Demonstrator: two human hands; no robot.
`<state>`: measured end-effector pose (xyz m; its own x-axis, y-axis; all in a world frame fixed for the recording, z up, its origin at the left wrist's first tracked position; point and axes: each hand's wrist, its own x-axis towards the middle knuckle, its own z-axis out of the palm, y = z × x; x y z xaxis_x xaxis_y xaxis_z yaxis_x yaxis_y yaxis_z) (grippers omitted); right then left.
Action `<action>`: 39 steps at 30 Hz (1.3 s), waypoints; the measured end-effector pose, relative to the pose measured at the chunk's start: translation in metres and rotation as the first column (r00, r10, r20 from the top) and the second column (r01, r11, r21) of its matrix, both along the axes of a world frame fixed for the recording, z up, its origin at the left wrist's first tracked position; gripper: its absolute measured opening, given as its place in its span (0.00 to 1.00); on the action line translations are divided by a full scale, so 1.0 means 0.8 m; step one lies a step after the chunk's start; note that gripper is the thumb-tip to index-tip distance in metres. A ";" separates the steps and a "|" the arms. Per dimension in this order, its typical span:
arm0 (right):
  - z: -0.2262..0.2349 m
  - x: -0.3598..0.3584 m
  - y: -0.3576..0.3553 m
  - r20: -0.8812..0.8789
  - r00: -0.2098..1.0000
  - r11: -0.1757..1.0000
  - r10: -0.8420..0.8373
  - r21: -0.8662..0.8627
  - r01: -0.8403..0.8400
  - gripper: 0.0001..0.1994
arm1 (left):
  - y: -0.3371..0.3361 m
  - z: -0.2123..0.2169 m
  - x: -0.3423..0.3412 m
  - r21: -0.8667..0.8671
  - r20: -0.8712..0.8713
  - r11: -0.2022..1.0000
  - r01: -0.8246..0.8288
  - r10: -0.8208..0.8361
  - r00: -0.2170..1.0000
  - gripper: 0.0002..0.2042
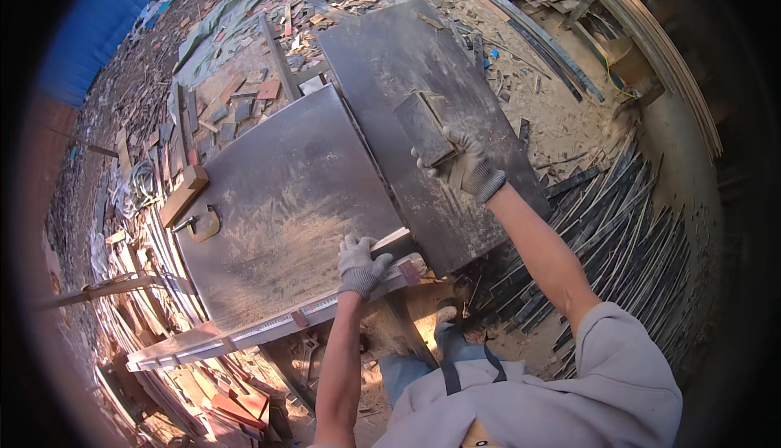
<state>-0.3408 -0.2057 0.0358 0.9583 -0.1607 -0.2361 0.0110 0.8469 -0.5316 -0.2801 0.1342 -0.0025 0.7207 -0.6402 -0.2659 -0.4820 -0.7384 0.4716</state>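
Note:
My left hand (362, 265), in a grey knit glove, is at the near edge of the brown-black saw-table top (285, 188). Its fingers and thumb close around the left end of a short dark wood strip (396, 243). My right hand (472, 167), gloved alike, grips the near end of a small dark rectangular board piece (423, 127). That piece is over a large dark panel (382, 58) lying right of the table top. Sawdust coats both surfaces. The right fingertips are partly hidden by the piece.
A ruled rail (285, 322) runs along the near edge. A clamp (203, 224) and a wooden block (185, 194) sit at the left edge. Thin dark offcut strips (610, 245) pile up at right; wood scraps (236, 110) litter the far ground. Planks (651, 25) lean at far right.

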 end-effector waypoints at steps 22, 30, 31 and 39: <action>0.156 -0.778 0.109 -0.855 0.397 0.820 -0.334 -0.055 0.570 0.22 | -0.077 0.131 -0.389 -0.188 -0.473 0.954 0.234 -0.297 0.830 0.32; 0.398 -1.330 -0.260 -0.103 -0.192 -0.002 -0.976 -0.875 0.484 0.19 | 0.088 0.112 -0.357 -0.123 -0.201 0.964 0.238 -0.259 0.945 0.23; 0.410 -1.319 -0.272 -0.087 -0.181 -0.009 -0.980 -0.881 0.473 0.19 | 0.107 0.109 -0.363 -0.115 -0.234 0.973 0.200 -0.222 0.947 0.25; 0.072 -0.878 0.021 -0.600 0.210 0.629 -0.772 -0.671 0.393 0.15 | 0.260 0.086 -0.427 0.018 -0.317 0.970 -0.243 0.236 0.919 0.32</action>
<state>-1.0434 -0.1889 0.0936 -0.0735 -0.8182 -0.5702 -0.1405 0.5745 -0.8063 -0.6214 0.3424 0.0662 0.7349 -0.4668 -0.4919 -0.1164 -0.8014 0.5866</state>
